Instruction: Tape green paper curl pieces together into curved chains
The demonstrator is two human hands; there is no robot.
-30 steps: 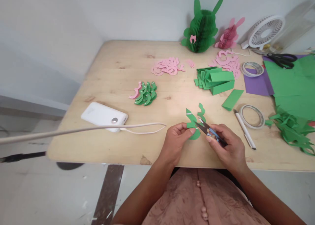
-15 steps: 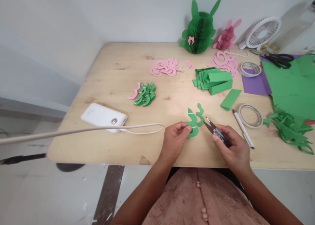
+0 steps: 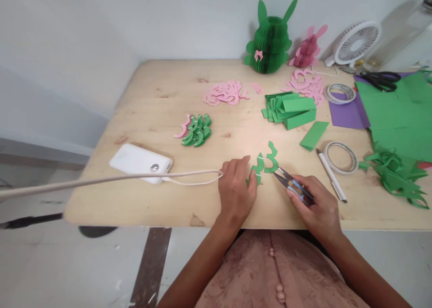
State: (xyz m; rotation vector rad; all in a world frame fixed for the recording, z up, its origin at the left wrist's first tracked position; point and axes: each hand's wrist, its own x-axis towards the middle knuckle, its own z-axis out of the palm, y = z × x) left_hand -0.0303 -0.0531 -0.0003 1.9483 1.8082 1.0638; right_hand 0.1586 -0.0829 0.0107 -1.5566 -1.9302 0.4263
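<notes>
My right hand is wrapped round small thread snips, whose blades stand apart and point up and left. My left hand lies on the table with its fingers stretched out. Its thumb is at the edge of a scalloped green paper piece with white stripes, partly hidden by the hand. Just right of that, near the blade tips, lies a second curvy green paper cutout.
A stack of green cutouts with a pink one lies at left, beyond a white power bank and its cable. Folded green strips, tape rolls, a pen and green scraps lie right. Paper rabbits stand behind.
My left hand has loosened its pinch and stretched its fingers, shifting slightly left. The striped green piece now lies apart from the other cutout. The snips stay in my right hand.
</notes>
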